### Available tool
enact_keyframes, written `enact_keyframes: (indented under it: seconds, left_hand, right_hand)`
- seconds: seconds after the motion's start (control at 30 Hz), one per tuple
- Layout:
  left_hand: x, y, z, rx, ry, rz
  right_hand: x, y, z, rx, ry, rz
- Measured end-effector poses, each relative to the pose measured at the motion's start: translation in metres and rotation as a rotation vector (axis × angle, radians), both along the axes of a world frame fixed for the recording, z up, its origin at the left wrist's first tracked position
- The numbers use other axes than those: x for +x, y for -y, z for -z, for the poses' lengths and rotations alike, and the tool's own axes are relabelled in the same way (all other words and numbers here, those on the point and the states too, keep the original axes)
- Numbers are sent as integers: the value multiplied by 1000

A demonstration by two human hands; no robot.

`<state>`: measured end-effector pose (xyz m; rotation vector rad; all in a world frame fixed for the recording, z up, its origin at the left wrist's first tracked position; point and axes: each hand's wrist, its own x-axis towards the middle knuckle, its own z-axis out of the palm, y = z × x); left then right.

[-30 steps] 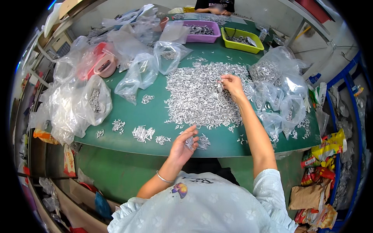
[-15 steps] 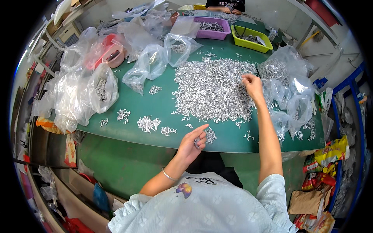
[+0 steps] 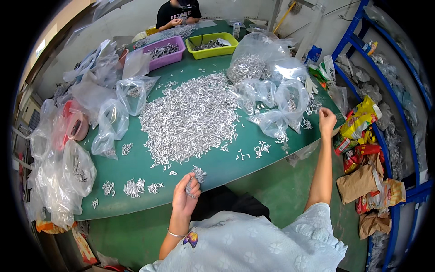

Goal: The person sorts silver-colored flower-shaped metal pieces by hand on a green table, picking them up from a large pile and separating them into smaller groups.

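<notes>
A broad heap of small silver metal pieces (image 3: 190, 120), many of them loop-shaped, covers the middle of the green table (image 3: 217, 174). At the table's front edge my left hand (image 3: 183, 197) is curled around a few small metal pieces (image 3: 192, 189). Just beyond its fingertips lies a small pile of slim metal pieces (image 3: 198, 173). My right hand (image 3: 327, 121) is over the table's right edge with its fingertips pinched together. Whatever they hold, if anything, is too small to make out. Nearest to it is a little scatter of metal pieces (image 3: 313, 106).
Clear plastic bags of metal parts (image 3: 247, 68) crowd the right side; more plastic bags (image 3: 59, 167) stand left. A purple basin (image 3: 166, 53) and a yellow-green basin (image 3: 213, 46) sit at the back. Another person (image 3: 179, 13) works across the table. Blue shelving (image 3: 353, 41) rises at right.
The view has turned to the right. My right hand has left the big heap's right side and moved out to the table's right edge. My left hand stays near the small front pile.
</notes>
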<state>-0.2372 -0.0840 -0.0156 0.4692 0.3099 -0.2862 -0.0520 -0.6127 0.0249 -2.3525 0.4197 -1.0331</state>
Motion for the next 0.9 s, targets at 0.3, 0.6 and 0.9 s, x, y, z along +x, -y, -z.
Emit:
enact_keyframes:
  seconds: [0.3,0.6,0.9]
  left_hand:
    - [0,3,-4,66,20,-26]
    - [8,16,-1,-55,-24,-57]
    - [12,9,-30,-12,-17,25]
  right_hand:
    - [47,47,78,-65,-28,40]
    - [2,-214,-29,-8,307,-587]
    - [91,-368,35,-359,-132,-973]
